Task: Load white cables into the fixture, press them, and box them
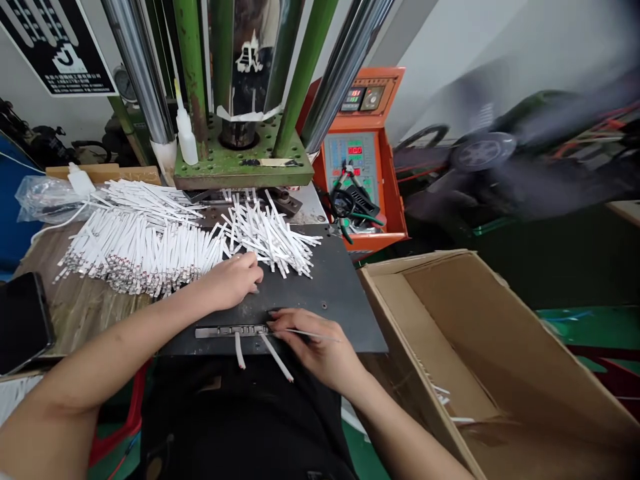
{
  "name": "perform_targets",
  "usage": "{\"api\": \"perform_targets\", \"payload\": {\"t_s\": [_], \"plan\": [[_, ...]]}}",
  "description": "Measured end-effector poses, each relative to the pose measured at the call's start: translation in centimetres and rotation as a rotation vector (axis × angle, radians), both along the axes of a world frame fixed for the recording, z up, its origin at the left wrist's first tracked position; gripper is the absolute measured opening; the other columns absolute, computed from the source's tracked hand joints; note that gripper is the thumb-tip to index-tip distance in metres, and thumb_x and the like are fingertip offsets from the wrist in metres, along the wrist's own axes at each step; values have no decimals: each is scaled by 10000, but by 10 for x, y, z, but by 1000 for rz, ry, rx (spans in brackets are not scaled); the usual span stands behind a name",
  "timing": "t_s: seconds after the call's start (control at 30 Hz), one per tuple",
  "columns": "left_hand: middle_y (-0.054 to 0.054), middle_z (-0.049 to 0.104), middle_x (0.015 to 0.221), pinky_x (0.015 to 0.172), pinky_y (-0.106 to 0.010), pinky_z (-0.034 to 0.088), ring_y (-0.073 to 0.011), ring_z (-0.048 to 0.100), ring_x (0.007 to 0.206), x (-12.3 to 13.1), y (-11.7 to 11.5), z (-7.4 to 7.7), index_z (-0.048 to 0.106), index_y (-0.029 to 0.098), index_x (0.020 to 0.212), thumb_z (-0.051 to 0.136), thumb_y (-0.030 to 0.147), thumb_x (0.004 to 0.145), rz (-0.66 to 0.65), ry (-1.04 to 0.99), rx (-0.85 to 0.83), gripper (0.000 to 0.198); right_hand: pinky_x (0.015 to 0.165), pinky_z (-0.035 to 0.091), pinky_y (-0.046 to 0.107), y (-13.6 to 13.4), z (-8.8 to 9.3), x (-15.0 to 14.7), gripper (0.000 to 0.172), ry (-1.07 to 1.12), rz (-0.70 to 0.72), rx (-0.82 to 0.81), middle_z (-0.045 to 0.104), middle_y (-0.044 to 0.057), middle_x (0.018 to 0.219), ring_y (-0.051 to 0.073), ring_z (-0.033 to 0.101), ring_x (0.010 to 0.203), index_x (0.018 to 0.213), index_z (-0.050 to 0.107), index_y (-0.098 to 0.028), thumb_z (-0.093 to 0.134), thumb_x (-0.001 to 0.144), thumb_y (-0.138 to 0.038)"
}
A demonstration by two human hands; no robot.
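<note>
Head view: two-handed work, near to far

Item 1: right hand (314, 347), its fingers (295, 325) pinched together on a thin white strip (313, 334), which pointed away to the right. Item 2: slotted steel bar (225, 331), lying flat beneath those fingers, with two short white strips (276, 357) projecting towards the person from its near edge. Item 3: left hand (230, 282), resting on a black metal plate (345, 320), its fingers curled together just beside the loose pile; whether they held anything could not be told. For clean work, the bar needed to stay square and each strip to be handled by its end. Item 4: two heaps of white strips (140, 257), one on the bench (85, 313) and one on the plate's far end. Item 5: smartphone (21, 322), at the bench's left edge. Item 6: open cardboard box (450, 333), to the right, with a few white pieces inside. Item 7: green-framed press (243, 167), beyond the plate, with a white squeeze bottle (186, 137) standing on it. Item 8: orange control cabinet (363, 153), behind pliers (345, 203).
</note>
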State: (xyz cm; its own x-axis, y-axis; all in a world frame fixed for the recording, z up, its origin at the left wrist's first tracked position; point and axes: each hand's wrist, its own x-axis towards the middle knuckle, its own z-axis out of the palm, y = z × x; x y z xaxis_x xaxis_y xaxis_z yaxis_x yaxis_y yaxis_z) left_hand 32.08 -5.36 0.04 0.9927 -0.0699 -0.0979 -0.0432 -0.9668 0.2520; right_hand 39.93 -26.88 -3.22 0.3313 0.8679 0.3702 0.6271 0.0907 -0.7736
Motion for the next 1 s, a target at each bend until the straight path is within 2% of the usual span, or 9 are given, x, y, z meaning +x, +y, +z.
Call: {"api": "perform_targets", "payload": {"t_s": [0.13, 0.3, 0.4, 0.5, 0.63, 0.7, 0.77, 0.87, 1.0], "plan": [[-46, 576, 904, 659, -257, 413, -164, 564, 766, 14, 5, -11, 603, 150, 857, 484, 118, 911, -79, -5, 37, 135, 756, 558, 325, 4, 1, -10, 224, -206, 58, 7, 701, 69, 831, 207, 678, 867, 889, 613, -193, 431, 926, -69], [-82, 623, 989, 742, -284, 475, -177, 605, 847, -28, 7, -5, 600, 141, 1049, 377, 158, 978, -30, -185, -58, 235, 741, 548, 351, 4, 3, -9, 235, -294, 91, -24, 691, 88, 854, 221, 657, 849, 929, 616, -187, 422, 911, -55], [-77, 634, 1082, 850, -287, 505, -176, 621, 979, -71, 1, 6, 614, 194, 1145, 485, 231, 963, 194, -251, -327, 226, 877, 537, 403, -2, -5, -1, 237, -186, 81, 8, 678, 97, 1014, 227, 618, 1004, 1119, 587, -198, 473, 932, -107], [-43, 632, 1054, 815, -256, 543, -146, 665, 895, -107, -5, 11, 653, 238, 1093, 608, 258, 899, 543, -344, -592, 201, 906, 521, 468, -8, -17, 2, 227, -185, -44, 28, 653, 110, 1070, 255, 580, 1053, 1154, 584, -209, 531, 939, -160], [-50, 614, 1161, 769, -266, 591, -134, 698, 823, -124, -10, 1, 579, 255, 1210, 734, 278, 786, 988, -648, -961, 452, 901, 512, 494, -13, -28, -4, 202, -206, -103, 6, 646, 114, 1061, 273, 551, 1076, 1124, 606, -196, 533, 940, -152], [-44, 670, 1066, 771, -293, 604, -154, 708, 806, -124, -14, -5, 667, 213, 1024, 751, 271, 766, 925, -627, -1094, 277, 899, 513, 495, -13, -31, -6, 204, -218, -100, 5, 649, 110, 1060, 275, 553, 1073, 1127, 609, -199, 539, 940, -159], [-35, 715, 933, 834, -329, 597, -188, 716, 859, -122, -21, -11, 700, 186, 827, 716, 225, 800, 721, -508, -1079, 50, 897, 518, 489, -13, -31, -6, 212, -229, -96, 15, 654, 105, 1058, 273, 561, 1066, 1137, 609, -205, 546, 939, -164], [-28, 741, 881, 928, -322, 552, -202, 697, 991, -120, -32, -17, 703, 188, 802, 638, 162, 856, 489, -420, -823, 89, 895, 521, 482, -13, -31, -6, 232, -242, -100, 28, 655, 100, 1058, 269, 568, 1056, 1154, 608, -211, 548, 936, -156], [-2, 717, 880, 795, -226, 547, -158, 712, 915, -118, -37, -14, 605, 194, 898, 595, 190, 881, 460, -312, -617, 20, 869, 526, 465, -11, -30, -6, 218, -253, -112, 35, 647, 106, 1022, 270, 566, 1026, 1129, 624, -195, 551, 930, -144]]}}
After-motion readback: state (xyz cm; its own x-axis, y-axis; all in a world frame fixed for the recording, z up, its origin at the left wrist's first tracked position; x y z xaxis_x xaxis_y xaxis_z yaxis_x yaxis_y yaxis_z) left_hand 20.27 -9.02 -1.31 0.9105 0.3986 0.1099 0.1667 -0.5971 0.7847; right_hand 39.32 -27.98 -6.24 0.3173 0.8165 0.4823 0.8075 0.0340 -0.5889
